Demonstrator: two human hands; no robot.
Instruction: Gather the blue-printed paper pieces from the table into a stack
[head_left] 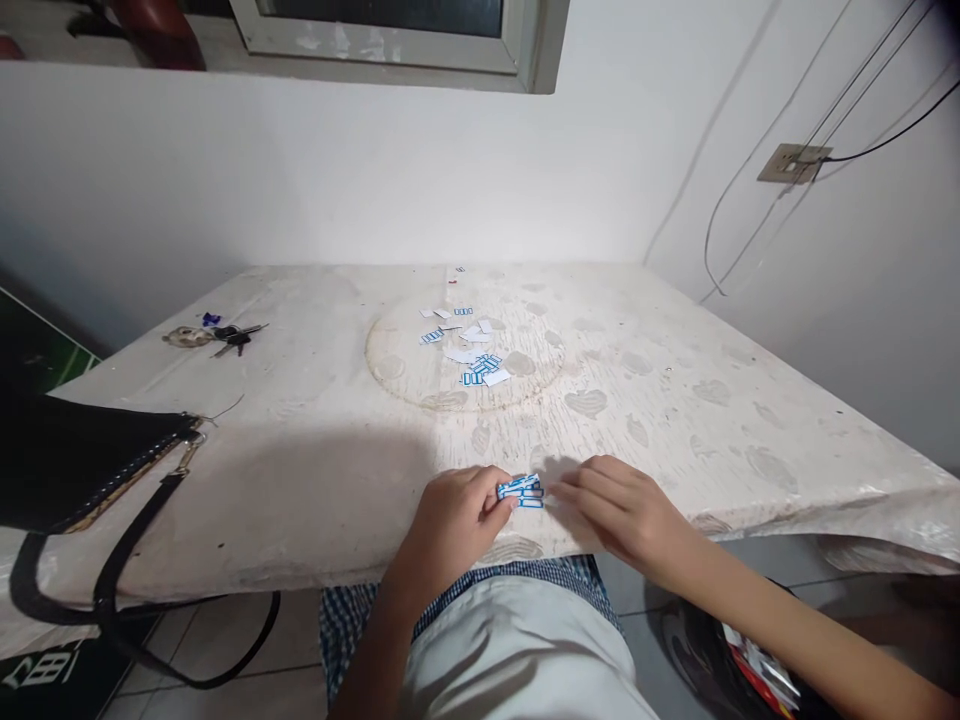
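Note:
Near the front edge of the table, my left hand [469, 505] pinches a small stack of white paper slips with blue printed outlines [523, 492] between thumb and fingers. Just right of that stack is my right hand [626, 505], its fingers drawn together and their tips close to the slips. Whether anything small sits in those fingertips I cannot make out. Farther back, a loose scatter of similar slips [480, 368] lies on the tablecloth, some showing blue print and others blank white.
A plastic-covered tablecloth [300, 370] spreads over the table. Keys [238, 338] lie at the left, behind a black bag [82, 460] whose strap hangs over the front edge. A wall socket [795, 163] with cables is at the right. Below right stands a dark bag of items [750, 650].

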